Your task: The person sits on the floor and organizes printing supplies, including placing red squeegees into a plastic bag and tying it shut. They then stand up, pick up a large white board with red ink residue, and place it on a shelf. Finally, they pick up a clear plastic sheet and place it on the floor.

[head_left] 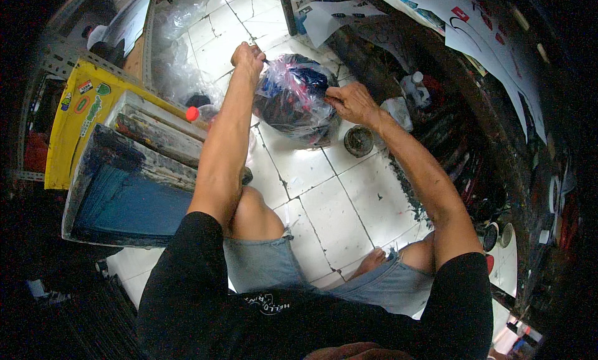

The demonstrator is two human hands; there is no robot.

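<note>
On the tiled floor in front of me sits a bulging clear plastic bag. Dark, blue and pink-red contents, perhaps cloth, show through it. My left hand is closed at the bag's far left edge, its fingers pinched together. At the bag's right side my right hand is closed too, thumb and fingers gripping the plastic. Between the two hands the plastic is gathered and creased. Just below my right hand a small round dark tub stands on the floor.
Screen frames lean at my left beside a yellow stickered panel. A bottle with a red cap stands near my left forearm. Loose clear plastic lies behind it. A white bottle and a dark cluttered bench line the right.
</note>
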